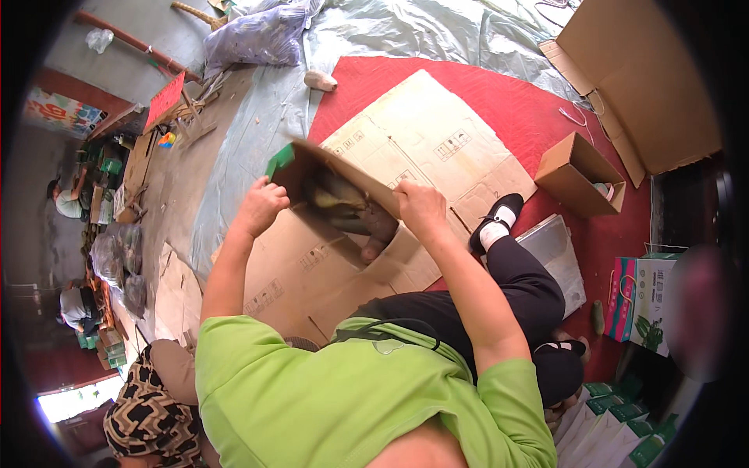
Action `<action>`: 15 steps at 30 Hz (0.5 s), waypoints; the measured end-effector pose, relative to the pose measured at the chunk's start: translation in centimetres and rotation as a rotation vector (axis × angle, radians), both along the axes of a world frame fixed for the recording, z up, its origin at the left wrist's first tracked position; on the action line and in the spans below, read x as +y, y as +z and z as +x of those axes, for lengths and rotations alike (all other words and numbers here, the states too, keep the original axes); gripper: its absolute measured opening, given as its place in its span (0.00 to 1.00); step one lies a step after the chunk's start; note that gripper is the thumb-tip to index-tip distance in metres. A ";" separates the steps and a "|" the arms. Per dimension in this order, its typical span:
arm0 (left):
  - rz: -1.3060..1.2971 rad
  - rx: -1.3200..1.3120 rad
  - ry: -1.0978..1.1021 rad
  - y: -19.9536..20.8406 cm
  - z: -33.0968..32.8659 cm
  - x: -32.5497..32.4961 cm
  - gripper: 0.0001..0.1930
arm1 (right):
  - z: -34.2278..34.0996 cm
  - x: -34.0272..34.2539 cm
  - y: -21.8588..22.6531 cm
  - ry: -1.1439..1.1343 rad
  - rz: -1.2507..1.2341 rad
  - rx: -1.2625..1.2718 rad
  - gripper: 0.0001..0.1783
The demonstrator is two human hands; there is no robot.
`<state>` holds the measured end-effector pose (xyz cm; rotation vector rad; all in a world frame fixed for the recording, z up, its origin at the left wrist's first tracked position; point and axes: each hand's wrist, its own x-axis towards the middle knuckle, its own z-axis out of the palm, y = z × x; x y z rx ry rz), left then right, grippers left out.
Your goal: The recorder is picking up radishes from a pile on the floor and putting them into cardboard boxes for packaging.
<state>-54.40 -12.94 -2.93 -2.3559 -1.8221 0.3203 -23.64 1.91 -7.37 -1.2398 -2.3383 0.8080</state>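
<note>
Both my hands grip the upper edges of an open cardboard box (370,187) with a green outer corner, held tilted over the flattened cardboard sheets (421,117). The fingers of my left hand (264,207) close on the rim beside the green corner. At the opposite side, my right hand (422,209) pinches the rim. Inside lie elongated brown and yellowish things (382,226) that look like root vegetables. Blur and shadow hide their exact kind, and one reaches toward the lower corner of the box.
A small open carton (581,175) stands at right, near a large upright cardboard piece (636,78). A metal-coloured flat box (555,261) lies beside my leg. A colourful gift box (644,300) is further right. A stuffed sack (257,37) sits at the far left; a person (152,405) is close at lower left.
</note>
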 end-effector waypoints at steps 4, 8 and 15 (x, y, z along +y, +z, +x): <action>0.128 -0.098 0.191 0.0 1.2 -1.2 0.07 | 2.2 0.0 0.5 0.097 -0.133 0.053 0.09; 0.154 -0.363 0.290 2.7 5.7 0.8 0.04 | 5.8 2.0 1.1 -0.037 -0.231 0.152 0.12; 0.705 -0.648 0.523 1.9 8.7 -0.1 0.24 | 7.5 -0.5 -1.0 -0.056 -0.378 0.174 0.13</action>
